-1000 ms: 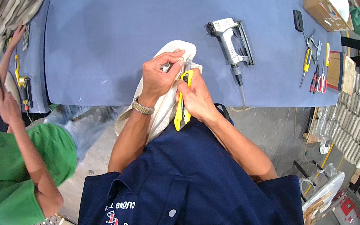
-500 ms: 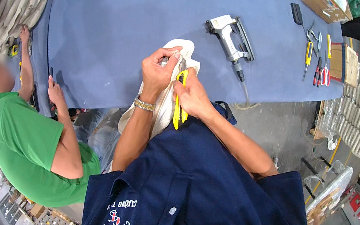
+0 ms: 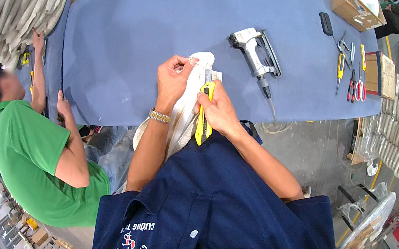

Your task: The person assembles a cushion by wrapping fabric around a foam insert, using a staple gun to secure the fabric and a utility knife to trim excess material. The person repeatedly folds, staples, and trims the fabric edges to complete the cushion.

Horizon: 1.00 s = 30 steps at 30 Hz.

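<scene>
In the middle of the frame, a pale cushion [image 3: 185, 109] lies aslant, its upper end over the near edge of the blue table [image 3: 135, 34] and its lower end against the person's dark shirt [image 3: 242, 216]. The left hand [image 3: 172, 80] has thumb and forefinger pinched together at the cushion's upper end; whether they grip the cover or a loose thread is too small to tell. The right hand [image 3: 218, 111], just beside it, has its fingers curled around a yellow cutter [image 3: 204, 120], whose top end points up along the cushion's right side.

Above and right of the hands, a staple gun [image 3: 254, 49] lies on the table. At upper right are a screwdriver [image 3: 340, 66], scissors [image 3: 360, 89] and a cardboard box [image 3: 352, 14]. At left, a co-worker in a green shirt [image 3: 44, 167] reaches toward piled cushions [image 3: 19, 4].
</scene>
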Available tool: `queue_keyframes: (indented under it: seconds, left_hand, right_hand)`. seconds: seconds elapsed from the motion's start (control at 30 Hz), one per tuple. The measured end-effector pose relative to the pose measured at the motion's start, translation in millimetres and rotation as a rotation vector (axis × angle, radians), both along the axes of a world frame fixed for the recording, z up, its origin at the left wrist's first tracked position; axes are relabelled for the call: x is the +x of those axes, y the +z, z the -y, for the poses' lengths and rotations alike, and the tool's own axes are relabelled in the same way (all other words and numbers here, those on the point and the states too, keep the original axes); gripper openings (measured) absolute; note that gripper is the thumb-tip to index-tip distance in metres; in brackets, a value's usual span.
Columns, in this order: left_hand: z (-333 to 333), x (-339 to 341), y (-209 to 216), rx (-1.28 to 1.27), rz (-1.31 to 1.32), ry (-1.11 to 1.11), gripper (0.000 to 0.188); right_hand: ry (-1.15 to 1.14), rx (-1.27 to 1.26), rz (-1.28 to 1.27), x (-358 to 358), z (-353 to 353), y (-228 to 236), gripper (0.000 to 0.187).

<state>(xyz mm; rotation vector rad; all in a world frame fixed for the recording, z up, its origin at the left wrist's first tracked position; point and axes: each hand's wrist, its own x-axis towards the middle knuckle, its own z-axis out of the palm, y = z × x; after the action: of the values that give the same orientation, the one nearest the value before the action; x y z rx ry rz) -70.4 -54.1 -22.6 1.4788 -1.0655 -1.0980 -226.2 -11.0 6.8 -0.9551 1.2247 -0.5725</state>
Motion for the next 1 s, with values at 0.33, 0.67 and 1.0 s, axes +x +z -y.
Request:
queue_keyframes:
  seconds: [0.33, 0.67, 1.0]
  left_hand:
    - [2, 4, 4, -0.146, 0.137, -0.103, 0.017]
    - [4, 5, 18, -0.196, 0.596, -0.209, 0.019]
    - [7, 3, 1, -0.116, 0.564, -0.076, 0.018]
  right_hand:
    - [-0.059, -0.023, 0.101, 5, 4, -5, 0.022]
    - [-0.164, -0.044, 0.214, 18, 2, -18, 0.021]
    - [-0.162, -0.013, 0.176, 22, 8, -10, 0.021]
